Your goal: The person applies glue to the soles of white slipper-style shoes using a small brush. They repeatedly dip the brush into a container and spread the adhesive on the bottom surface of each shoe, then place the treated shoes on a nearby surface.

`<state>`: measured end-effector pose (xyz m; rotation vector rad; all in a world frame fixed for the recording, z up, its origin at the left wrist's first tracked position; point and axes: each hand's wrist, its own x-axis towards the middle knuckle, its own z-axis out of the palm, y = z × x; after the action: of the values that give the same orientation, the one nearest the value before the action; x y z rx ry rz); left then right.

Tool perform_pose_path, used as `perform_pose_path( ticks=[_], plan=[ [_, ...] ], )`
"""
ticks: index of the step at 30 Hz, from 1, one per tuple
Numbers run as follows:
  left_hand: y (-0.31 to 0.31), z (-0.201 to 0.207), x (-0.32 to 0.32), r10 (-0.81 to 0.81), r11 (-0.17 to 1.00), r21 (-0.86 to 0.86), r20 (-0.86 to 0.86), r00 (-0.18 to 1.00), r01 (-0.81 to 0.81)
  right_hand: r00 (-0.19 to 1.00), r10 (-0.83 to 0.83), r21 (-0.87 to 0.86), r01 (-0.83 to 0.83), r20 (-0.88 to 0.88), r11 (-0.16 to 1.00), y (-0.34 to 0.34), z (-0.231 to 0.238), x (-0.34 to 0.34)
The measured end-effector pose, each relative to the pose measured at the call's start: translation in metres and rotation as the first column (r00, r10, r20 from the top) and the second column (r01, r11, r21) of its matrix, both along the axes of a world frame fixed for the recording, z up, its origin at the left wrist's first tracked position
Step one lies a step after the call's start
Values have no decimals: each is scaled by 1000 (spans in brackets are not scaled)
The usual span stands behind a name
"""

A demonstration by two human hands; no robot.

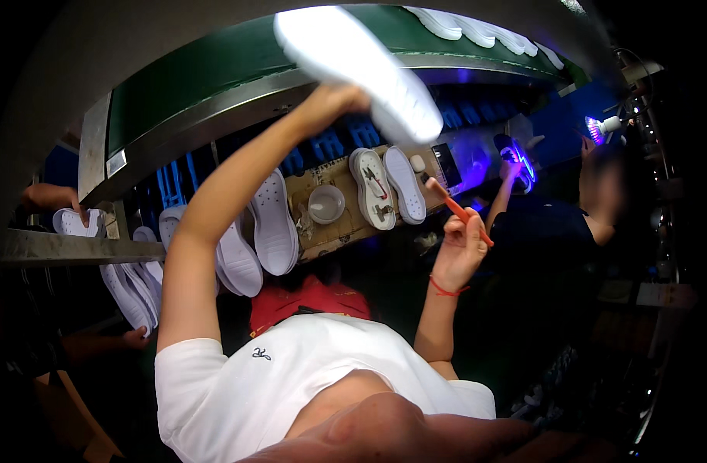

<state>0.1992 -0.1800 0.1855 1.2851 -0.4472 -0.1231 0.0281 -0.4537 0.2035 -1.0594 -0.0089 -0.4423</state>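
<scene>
My left hand (334,99) is raised high and grips a white shoe sole (361,65), held up toward the green conveyor belt (214,65). My right hand (460,245) holds an orange-handled brush (457,208), its tip pointing up-left toward the cardboard-covered bench (345,228). Two white soles (388,185) lie side by side on that bench beside a small white bowl (326,203). A red band circles my right wrist.
Several white soles (253,239) lean along the bench's left side, more on a rack (137,285) lower left. Another row of soles (477,31) rides the belt. A person in dark clothes (554,224) works at right under a violet lamp (596,127). Another person's hand (74,207) rests on a sole at far left.
</scene>
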Motion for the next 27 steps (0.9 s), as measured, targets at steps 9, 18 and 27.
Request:
perform_pose_path(
  ticks=[9, 18, 27],
  plan=[
    [-12, 22, -35, 351, 662, 332, 654, 670, -672, 931, 160, -126, -211, -328, 969, 8, -48, -11],
    [145, -97, -206, -550, 148, 933, 353, 757, -327, 832, 274, -345, -468, -482, 814, 29, -162, 6],
    [161, -182, -215, -694, 0, 962, 196, 693, -273, 909, 242, -779, -416, -340, 469, 62, -240, 79]
  ],
)
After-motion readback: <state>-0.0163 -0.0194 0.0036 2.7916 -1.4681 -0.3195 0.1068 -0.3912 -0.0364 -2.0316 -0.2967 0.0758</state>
